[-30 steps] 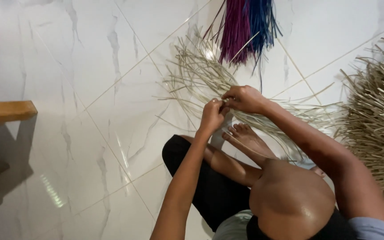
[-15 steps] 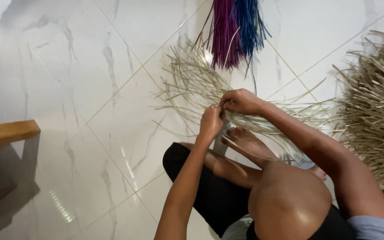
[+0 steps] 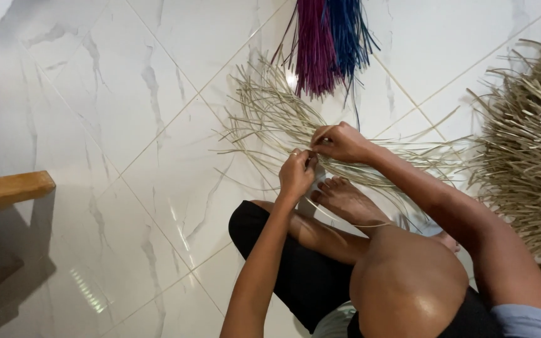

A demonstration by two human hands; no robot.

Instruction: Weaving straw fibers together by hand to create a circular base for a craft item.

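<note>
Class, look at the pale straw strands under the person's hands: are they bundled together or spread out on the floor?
Spread out. The pale straw strands fan loosely across the white tiled floor, away from both hands.

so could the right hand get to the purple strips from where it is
Probably yes. The right hand is pinching pale straw strands with the left hand, and the purple strips lie on the floor just beyond. Only loose strands lie between, though it would have to let go first.
</note>
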